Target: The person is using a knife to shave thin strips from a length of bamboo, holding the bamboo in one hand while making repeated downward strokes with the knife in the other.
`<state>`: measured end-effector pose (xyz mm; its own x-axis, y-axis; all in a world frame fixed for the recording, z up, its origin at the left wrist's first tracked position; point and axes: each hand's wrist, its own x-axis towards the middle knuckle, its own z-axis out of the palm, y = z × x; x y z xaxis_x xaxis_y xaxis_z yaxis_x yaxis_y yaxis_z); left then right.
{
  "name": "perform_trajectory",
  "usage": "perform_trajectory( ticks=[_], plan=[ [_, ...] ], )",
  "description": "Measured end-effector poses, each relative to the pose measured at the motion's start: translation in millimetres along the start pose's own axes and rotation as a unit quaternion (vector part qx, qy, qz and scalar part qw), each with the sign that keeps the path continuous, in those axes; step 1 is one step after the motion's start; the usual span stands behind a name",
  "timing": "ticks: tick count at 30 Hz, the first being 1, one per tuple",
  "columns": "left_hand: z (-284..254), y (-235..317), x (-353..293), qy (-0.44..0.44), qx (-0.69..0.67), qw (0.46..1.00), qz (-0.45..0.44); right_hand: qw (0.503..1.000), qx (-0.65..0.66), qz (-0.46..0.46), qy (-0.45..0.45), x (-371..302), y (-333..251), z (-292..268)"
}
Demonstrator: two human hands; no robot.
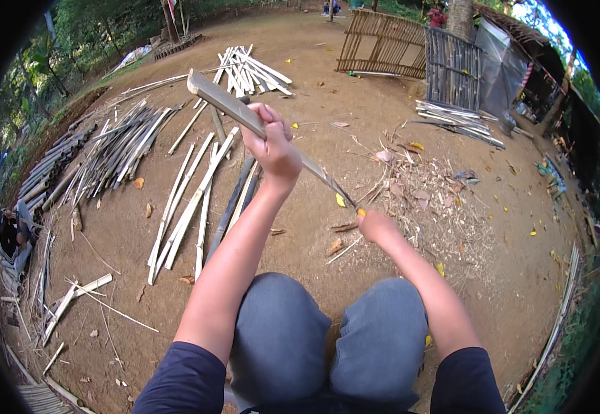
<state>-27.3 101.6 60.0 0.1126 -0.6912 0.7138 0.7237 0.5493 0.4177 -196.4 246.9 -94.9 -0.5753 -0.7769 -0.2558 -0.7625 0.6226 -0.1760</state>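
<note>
Left hand [274,150]: fingers wrapped round long strip [218,101], part hidden in fist. Strip slants down beyond knees [279,331], narrowing darkly toward right hand [377,226]. Right fingers closed there; exact grip hidden, cannot tell whether dark stretch is blade or strip. Around: shavings [452,214] right, split sticks [191,219] left. Person [14,231] far left, partly lost at dark rim.

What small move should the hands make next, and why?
I'd probably steady the pale strip with the left hand: its upper end juts free, and a thin dark tool in the right hand appears to meet its lower part.
</note>
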Motion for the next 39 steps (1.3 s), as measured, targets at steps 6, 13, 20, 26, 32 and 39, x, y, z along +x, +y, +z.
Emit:
perform_trajectory(
  ticks=[6, 13, 20, 26, 32, 39],
  plan=[
    [-10, 1, 1, -0.004, 0.007, 1.0, 0.005, 0.979, 0.153, -0.064, 0.115, -16, -46, -43],
    [2, 1, -7, -0.013, 0.015, 1.0, 0.007, 0.99, 0.051, -0.089, 0.095, -23, -44, -22],
    [-2, -2, -2, 0.002, 0.022, 1.0, 0.013, 0.981, 0.144, -0.091, 0.091, -30, -53, -39],
    [-6, -1, -1, 0.011, 0.014, 1.0, 0.014, 0.981, 0.082, -0.148, 0.089, -34, -47, -36],
    [-14, 4, 4, 0.026, 0.013, 1.0, 0.002, 0.988, 0.063, -0.12, 0.078, -20, -52, -19],
    [-14, -1, 3, 0.045, -0.008, 0.999, -0.013, 0.965, 0.208, -0.135, -0.088, 25, -35, -11]
  ],
)
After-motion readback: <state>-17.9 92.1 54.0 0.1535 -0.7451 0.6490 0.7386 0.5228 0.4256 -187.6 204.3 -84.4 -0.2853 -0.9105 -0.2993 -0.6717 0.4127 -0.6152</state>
